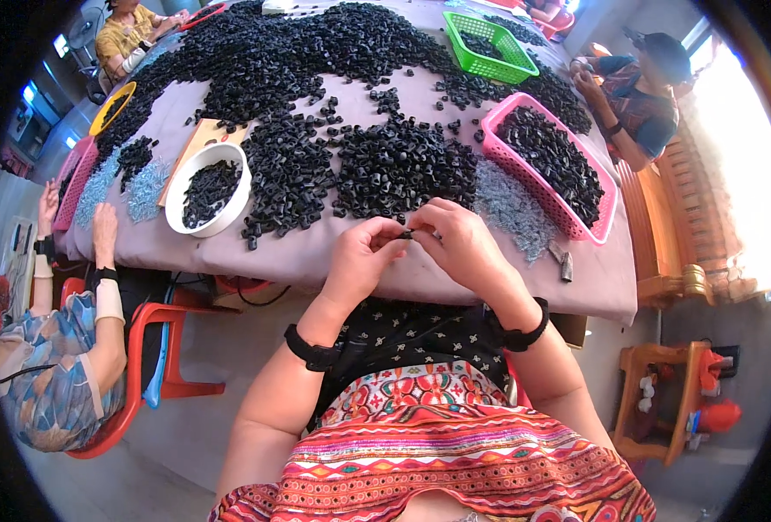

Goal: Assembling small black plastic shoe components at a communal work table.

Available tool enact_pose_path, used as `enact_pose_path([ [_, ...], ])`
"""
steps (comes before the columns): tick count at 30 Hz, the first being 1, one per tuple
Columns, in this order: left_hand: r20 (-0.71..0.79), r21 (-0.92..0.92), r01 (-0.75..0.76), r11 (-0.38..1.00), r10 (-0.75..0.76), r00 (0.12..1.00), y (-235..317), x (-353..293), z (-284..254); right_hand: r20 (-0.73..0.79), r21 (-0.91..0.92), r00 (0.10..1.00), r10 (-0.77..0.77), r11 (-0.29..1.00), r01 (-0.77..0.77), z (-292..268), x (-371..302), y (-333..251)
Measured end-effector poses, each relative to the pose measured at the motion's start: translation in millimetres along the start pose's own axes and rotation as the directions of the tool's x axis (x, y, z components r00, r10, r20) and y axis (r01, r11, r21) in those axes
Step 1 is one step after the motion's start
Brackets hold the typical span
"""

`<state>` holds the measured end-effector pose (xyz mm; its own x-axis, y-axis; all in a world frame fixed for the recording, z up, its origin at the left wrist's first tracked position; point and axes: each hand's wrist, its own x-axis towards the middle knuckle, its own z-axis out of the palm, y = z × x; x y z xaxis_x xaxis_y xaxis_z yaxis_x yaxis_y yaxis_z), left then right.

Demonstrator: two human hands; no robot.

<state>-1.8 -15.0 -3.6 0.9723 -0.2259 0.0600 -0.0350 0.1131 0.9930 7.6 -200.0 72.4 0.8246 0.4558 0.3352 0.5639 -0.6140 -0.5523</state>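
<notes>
My left hand (363, 261) and my right hand (463, 244) meet at the table's near edge, fingertips pinched together on a small black plastic piece (407, 235). Fingers cover most of it, so its exact shape is hidden. Just beyond my hands spreads a heap of small black plastic parts (403, 170), short and hollow-looking. To the right of my right hand lies a pile of small clear bluish pieces (516, 209). A pink basket (607, 196) filled with black parts stands beside that pile.
A white round bowl (174, 213) of black parts rests on a wooden board (196, 143) at left. Farther back stands a green basket (516, 74). A grey tool-like object (564, 264) lies near the right edge. Co-workers sit around, one beside a red chair (163, 348).
</notes>
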Motion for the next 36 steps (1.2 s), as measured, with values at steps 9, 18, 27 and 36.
enact_pose_path([
  [9, 0.006, 0.011, -0.022, 1.000, 0.022, 1.000, -1, 0, -2, 0.062, -0.075, 0.997, -0.040, 0.996, 0.045, 0, 5, 0],
  [18, 0.035, 0.036, -0.002, 0.999, 0.001, 0.999, 5, -4, -2, 0.130, -0.041, 0.990, 0.050, 0.998, -0.045, -6, 8, -3],
  [27, 0.001, -0.007, 0.003, 1.000, -0.003, 1.000, 2, 1, -7, 0.035, 0.001, 0.998, 0.056, 0.998, -0.056, 12, 15, -5],
  [36, -0.002, -0.266, 0.090, 0.960, -0.094, 0.996, 0, 6, -11, -0.160, 0.209, 0.970, 0.185, 0.966, -0.149, 35, 9, -11],
])
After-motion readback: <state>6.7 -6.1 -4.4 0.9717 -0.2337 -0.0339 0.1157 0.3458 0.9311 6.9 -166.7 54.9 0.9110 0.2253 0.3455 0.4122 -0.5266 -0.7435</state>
